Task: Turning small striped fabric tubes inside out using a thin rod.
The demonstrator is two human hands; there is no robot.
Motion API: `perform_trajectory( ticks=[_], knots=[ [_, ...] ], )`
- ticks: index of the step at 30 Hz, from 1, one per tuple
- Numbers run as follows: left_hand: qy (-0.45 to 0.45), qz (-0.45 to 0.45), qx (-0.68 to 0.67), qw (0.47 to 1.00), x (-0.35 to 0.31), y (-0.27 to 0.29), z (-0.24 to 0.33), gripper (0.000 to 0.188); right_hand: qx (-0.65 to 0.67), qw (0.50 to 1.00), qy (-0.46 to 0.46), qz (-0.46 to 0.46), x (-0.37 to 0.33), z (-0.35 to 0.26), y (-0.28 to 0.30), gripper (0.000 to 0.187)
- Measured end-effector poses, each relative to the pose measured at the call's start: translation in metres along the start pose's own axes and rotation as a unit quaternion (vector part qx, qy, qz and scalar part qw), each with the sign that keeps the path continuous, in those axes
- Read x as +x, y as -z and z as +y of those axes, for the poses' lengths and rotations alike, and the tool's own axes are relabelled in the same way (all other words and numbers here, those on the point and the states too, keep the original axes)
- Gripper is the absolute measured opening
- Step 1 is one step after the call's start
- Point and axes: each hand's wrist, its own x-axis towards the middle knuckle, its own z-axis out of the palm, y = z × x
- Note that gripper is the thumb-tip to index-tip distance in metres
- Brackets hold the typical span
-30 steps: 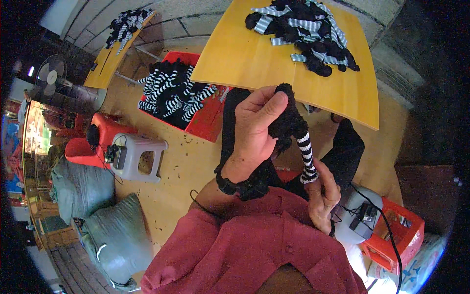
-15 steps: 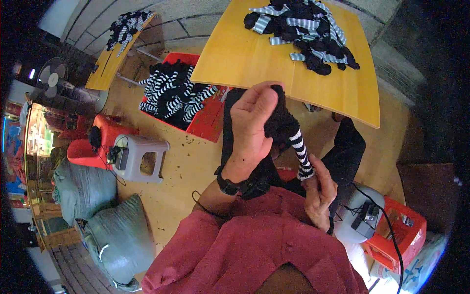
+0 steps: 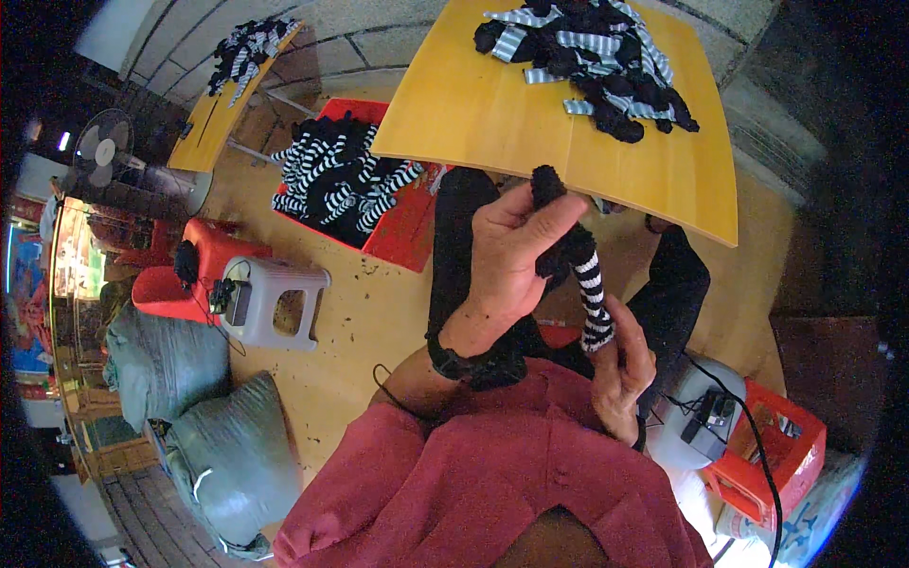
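Note:
Between my hands, over my lap, hangs a black fuzzy knit piece [image 3: 570, 248] with a black-and-white striped tube at one end, like a glove or sock. My left hand [image 3: 516, 248] grips its black part, thumb across the front and a black tip sticking up past the fingers. At the lower end of the striped tube, my right hand [image 3: 625, 364] pinches the edge; how far its fingers reach inside is hidden. Just ahead, a heap of similar black pieces with grey-and-white striped ends [image 3: 606, 71] lies on the yellow table [image 3: 473, 104].
A red bin [image 3: 402, 232] full of black striped knits stands left of the table. Further left are a grey stool [image 3: 275, 303], a red stool [image 3: 204, 251], stuffed sacks [image 3: 232, 454] and a fan [image 3: 102, 150]. On my right, a red stool [image 3: 786, 445] has a cable across it.
My left hand has shifted right and slightly down along the black part, its thumb now pointing right. More of the black tip shows above it. My right hand stays at the striped end.

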Motion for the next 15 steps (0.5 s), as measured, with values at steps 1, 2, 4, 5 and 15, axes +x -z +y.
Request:
perform_trajectory(
  ticks=[1, 2, 4, 5, 15],
  knots=[
    [0.007, 0.001, 0.007, 1.0, -0.001, -0.001, 0.0, 0.013, 0.047, 0.998, -0.049, 0.012, -0.004, 0.004, -0.001, 0.038],
    [0.008, 0.001, 0.006, 1.0, -0.002, 0.0, -0.002, 0.013, 0.093, 0.991, -0.097, 0.023, -0.003, 0.003, -0.003, 0.04],
    [0.022, -0.012, 0.032, 0.999, -0.002, 0.002, -0.005, 0.012, 0.25, 0.95, -0.186, 0.016, 0.001, -0.01, -0.001, 0.039],
    [0.024, -0.013, 0.031, 0.999, -0.002, 0.002, -0.005, 0.012, 0.325, 0.918, -0.227, 0.011, 0.003, -0.011, 0.001, 0.038],
    [0.004, 0.034, 0.097, 0.995, 0.02, 0.019, 0.02, 0.015, 0.036, 0.972, -0.216, -0.08, 0.026, -0.001, 0.025, 0.031]
  ],
)
